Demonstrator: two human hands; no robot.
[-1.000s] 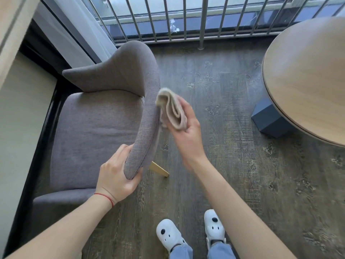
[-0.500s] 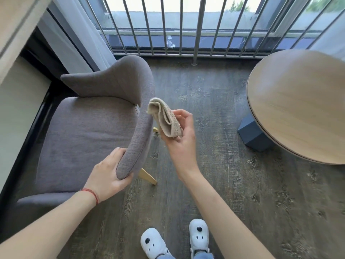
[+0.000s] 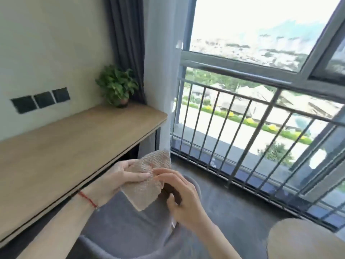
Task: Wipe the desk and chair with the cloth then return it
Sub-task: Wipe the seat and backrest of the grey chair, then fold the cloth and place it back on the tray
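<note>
Above the grey chair (image 3: 130, 236), both my hands, left (image 3: 119, 176) and right (image 3: 183, 195), pinch the folded cloth (image 3: 149, 176); wiping looks finished, returning it beside the worktop (image 3: 56, 146) remains.

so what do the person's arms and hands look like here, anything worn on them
Both forearms are bare, with no sleeves in view. The left hand has a thin red string bracelet around its wrist. The right hand shows no bracelet, watch or glove. No rings are visible on either hand, though the picture is somewhat blurred, so small details could be missed.
</note>
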